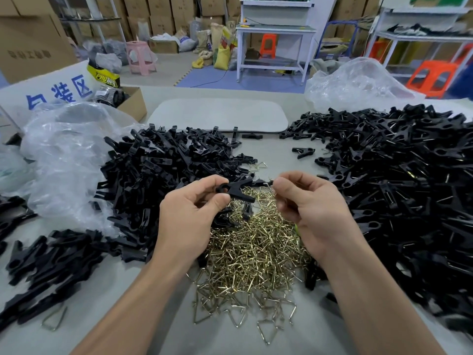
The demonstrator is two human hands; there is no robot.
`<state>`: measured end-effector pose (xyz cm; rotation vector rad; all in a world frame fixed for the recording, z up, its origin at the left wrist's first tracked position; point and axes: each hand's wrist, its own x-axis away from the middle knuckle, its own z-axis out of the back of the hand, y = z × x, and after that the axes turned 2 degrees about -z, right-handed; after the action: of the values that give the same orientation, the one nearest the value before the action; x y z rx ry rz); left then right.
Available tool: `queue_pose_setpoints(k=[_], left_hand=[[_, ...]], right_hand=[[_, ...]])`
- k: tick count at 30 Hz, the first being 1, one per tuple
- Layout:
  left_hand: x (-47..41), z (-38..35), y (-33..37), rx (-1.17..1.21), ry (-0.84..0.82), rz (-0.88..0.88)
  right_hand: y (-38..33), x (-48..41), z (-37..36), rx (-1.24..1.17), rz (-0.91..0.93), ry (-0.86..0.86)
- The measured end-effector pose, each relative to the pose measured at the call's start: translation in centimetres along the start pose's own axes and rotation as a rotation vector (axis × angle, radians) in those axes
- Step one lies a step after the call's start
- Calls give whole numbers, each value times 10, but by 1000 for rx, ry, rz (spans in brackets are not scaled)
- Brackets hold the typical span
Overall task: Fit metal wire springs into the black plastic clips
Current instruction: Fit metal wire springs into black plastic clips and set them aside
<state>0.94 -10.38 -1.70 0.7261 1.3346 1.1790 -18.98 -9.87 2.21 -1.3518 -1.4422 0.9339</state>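
On the grey table (153,316), nearest the person, a lone wire spring (55,320) lies at the left. A wide heap of brass-coloured wire springs (253,252) spreads between the two forearms. Both hands hover over the far part of this heap.

The left hand (189,219) grips a black clip (236,189) between thumb and curled fingers, with the clip's spread end pointing right. The right hand (309,208) has its fingers curled. Its thumb and forefinger pinch a small dark piece (269,181), too small to identify, just beside the clip's tip.

A low pile of black clip parts (51,260) lies at the near left, and a taller pile (163,170) lies behind the left hand. A large mound of black clips (409,188), many showing glints of wire, fills the right side. One single clip (303,152) lies apart between the mounds.

Farther off, a pale rounded board (220,115) rests flat on the table. A crumpled clear plastic bag (66,155) sits to its left; its contents cannot be made out. Another clear bag (358,83) sits at the right. Behind the left bag, an open cardboard box (133,101) holds wrapped dark goods with a yellow-and-black label. Beyond are white workbenches, plastic stools and stacked cartons.
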Motion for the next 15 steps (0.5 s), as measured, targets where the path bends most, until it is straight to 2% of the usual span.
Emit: queue_pose_setpoints(k=[4, 11, 15], left_hand=[[-1, 0, 1, 65, -13, -30], [4, -1, 7, 147, -108, -70], [4, -5, 11, 192, -136, -95]], right_hand=[[2, -2, 5, 112, 43, 9], [2, 4, 1, 118, 17, -89], [3, 3, -3, 112, 41, -80]])
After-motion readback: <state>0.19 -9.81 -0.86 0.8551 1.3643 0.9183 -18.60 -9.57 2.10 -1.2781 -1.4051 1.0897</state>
